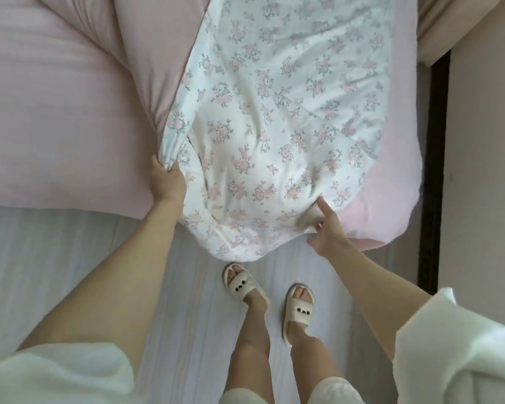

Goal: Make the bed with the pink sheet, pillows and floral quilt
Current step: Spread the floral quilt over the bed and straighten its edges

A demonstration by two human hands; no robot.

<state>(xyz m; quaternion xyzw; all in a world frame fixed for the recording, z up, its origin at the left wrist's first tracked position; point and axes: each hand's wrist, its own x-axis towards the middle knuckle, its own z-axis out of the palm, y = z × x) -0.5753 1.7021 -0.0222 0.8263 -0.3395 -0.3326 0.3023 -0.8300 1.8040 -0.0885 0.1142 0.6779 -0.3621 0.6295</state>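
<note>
A: Quilt (274,126) lies bunched on the bed's right half over the pink sheet (47,112), its edge spilling off the near side. Soft, puffy, probably light but bulky.

B: Left hand (166,182) pinches a gathered corner; right hand (327,231) is spread loose at the hem, gripping nothing. Best hold: the corners.

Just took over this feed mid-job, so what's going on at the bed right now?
A person stands at the bed's edge making it. The left hand grips a bunched edge of the floral quilt, which lies rumpled with part hanging over the bedside. The right hand touches the quilt's lower edge, index finger extended; a firm grip isn't evident. The pink sheet already covers the mattress. The quilt is not yet spread flat.
</note>
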